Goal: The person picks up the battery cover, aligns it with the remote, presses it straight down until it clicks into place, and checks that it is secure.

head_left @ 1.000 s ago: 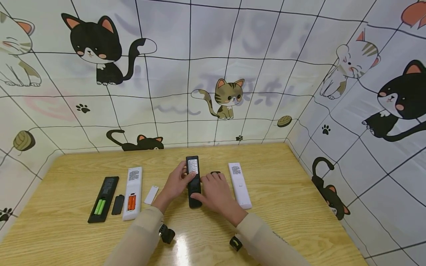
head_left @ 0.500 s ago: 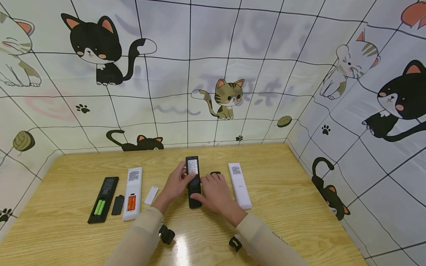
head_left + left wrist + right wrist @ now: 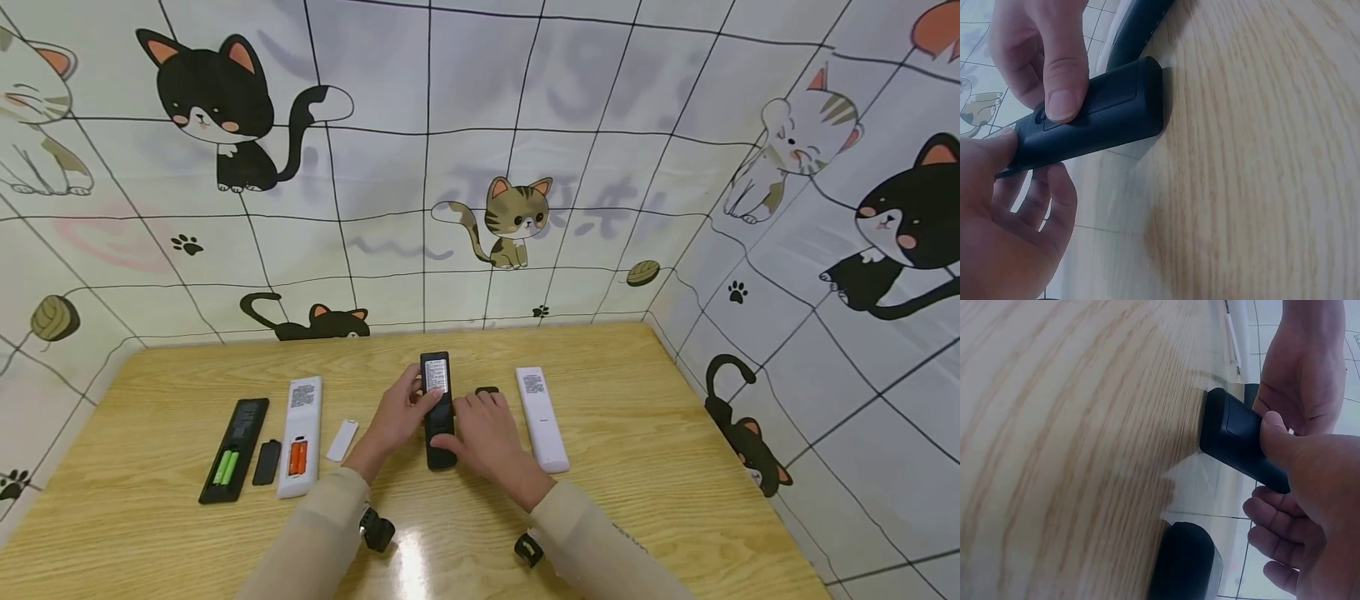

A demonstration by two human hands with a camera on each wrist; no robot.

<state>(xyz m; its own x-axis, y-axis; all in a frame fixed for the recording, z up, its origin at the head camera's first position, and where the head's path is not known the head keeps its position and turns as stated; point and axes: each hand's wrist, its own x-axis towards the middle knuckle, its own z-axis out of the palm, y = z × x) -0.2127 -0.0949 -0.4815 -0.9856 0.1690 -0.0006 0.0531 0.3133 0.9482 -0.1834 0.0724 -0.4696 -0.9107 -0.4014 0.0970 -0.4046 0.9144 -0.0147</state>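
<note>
At the left of the wooden table [image 3: 97, 517] we are seeing an uncovered black remote [image 3: 245, 425], its green batteries [image 3: 225, 467] showing. A loose black cover [image 3: 266, 463] is lying just beside it, and next a white remote [image 3: 303, 408] is lying back up, its orange batteries [image 3: 297, 457] showing. A loose white cover [image 3: 342, 440] is resting between that remote and our left hand [image 3: 396, 414]. This hand is clamping the held black remote [image 3: 442, 417] from its left side, thumb on top and fingers underneath. That remote is sitting between our two hands, near the middle of the table, its labelled back facing up; whether its near end is touching the wood, we cannot tell. Our right hand [image 3: 491, 437] is gripping it from the other side, thumb pressing on the battery cover [image 3: 1113, 94], fingers curling beside the edge. Beyond this hand a dark object [image 3: 487, 389] is lying mostly hidden. Farther right, a second white remote [image 3: 542, 421] is lying back up. The cat-printed backdrop [image 3: 900, 392] is standing behind everything and along the right.
</note>
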